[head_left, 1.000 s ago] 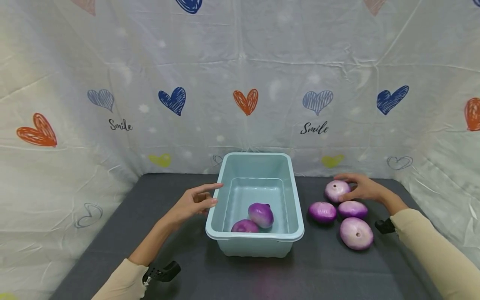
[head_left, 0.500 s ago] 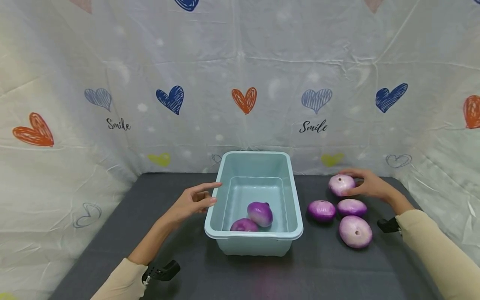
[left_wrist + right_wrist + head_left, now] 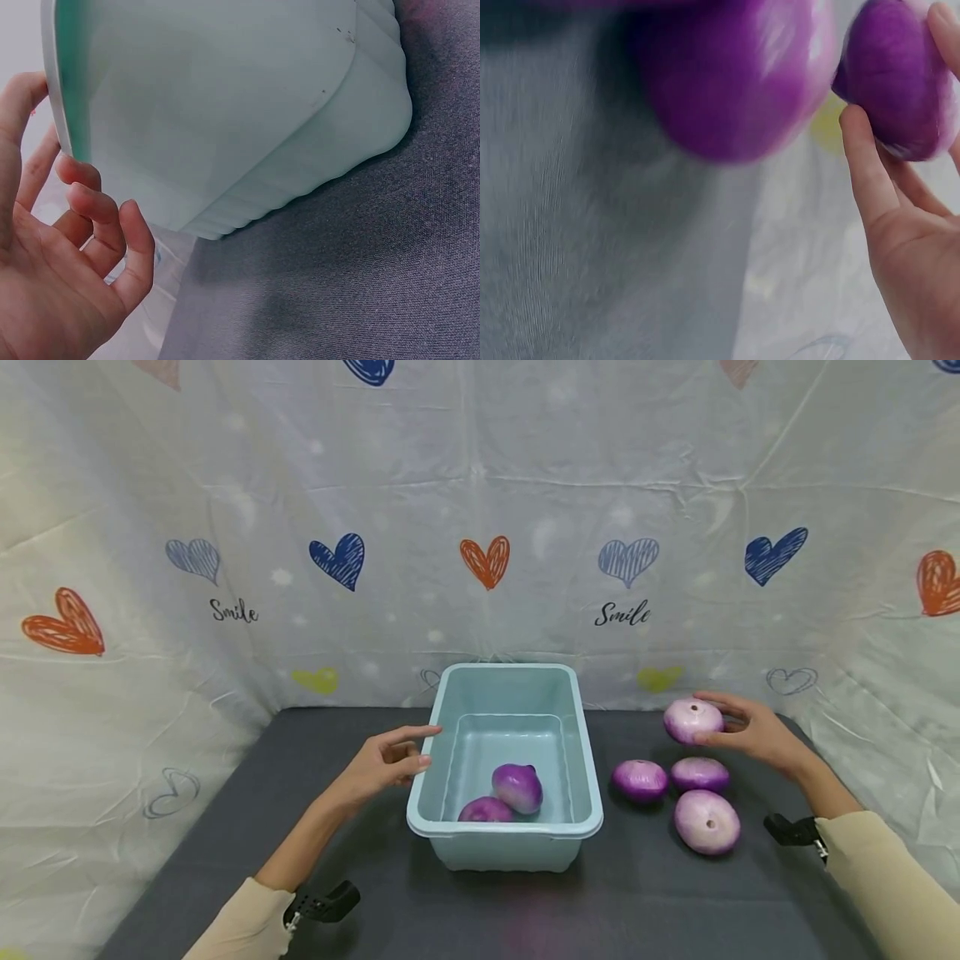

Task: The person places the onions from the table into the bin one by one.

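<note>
My right hand (image 3: 759, 733) grips a red onion (image 3: 693, 721) between thumb and fingers, lifted above the far right of the table. In the right wrist view this onion (image 3: 896, 82) shows its deep purple side, fingertips against it. Below it lie three more red onions: one at left (image 3: 639, 781), one in the middle (image 3: 700, 774) and a paler one in front (image 3: 707, 822). My left hand (image 3: 378, 768) touches the rim of a light blue plastic basin (image 3: 504, 830) with its extended index finger and thumb. Its other fingers (image 3: 139, 251) hang loosely bent beside the wall.
Two red onions, one upright (image 3: 517, 788) and one nearer the front wall (image 3: 486, 810), lie inside the basin. A dark grey cloth (image 3: 645, 902) covers the table. Behind hangs a pale curtain (image 3: 555, 468) with printed hearts.
My right hand has raised the red onion from beside the others and drawn it slightly right. The left hand stays at the basin's rim.
</note>
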`<control>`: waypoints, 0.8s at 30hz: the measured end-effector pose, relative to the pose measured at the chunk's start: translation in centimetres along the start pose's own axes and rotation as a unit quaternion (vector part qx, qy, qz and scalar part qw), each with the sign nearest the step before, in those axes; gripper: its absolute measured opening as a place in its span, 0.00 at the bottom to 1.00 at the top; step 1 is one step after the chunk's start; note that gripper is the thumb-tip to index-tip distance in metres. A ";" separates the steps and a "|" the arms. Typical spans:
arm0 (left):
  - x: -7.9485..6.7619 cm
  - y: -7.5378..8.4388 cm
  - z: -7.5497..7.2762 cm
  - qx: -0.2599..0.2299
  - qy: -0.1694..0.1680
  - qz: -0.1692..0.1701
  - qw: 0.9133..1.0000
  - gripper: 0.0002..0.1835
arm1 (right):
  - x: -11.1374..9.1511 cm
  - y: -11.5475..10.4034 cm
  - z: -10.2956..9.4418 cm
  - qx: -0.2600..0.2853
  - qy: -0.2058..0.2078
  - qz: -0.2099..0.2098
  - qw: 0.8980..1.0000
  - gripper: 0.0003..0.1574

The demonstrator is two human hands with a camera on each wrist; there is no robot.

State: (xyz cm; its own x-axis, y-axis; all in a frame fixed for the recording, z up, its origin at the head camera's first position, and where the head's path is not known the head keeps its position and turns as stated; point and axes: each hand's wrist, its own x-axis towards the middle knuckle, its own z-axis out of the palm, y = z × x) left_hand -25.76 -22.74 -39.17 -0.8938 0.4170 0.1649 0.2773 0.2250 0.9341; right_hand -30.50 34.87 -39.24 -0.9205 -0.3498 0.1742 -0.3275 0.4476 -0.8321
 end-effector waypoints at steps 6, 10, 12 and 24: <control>0.1 -0.1 -0.1 0.009 0.003 0.004 1.000 0.26 | -0.7 -1.9 0.9 0.040 0.009 -0.033 0.999 0.41; 0.2 -0.1 -0.1 0.015 0.004 0.006 1.000 0.26 | -1.2 -3.1 1.3 0.076 0.011 -0.045 0.996 0.40; 0.2 -0.2 -0.1 0.013 0.003 0.006 1.000 0.26 | -1.3 -3.7 1.5 0.087 0.014 -0.046 0.995 0.40; 0.1 -0.3 -0.1 0.016 0.003 0.013 1.000 0.25 | -0.9 -6.6 4.1 0.147 0.018 -0.066 0.987 0.38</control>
State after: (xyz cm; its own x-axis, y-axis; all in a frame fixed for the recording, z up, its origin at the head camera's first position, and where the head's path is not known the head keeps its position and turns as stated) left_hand -26.00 -22.80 -39.41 -0.8888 0.4170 0.1904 0.3104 0.2420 0.9193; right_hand -26.62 28.85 -36.13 -0.8827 -0.3573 0.3052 -0.3739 0.1408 -0.9167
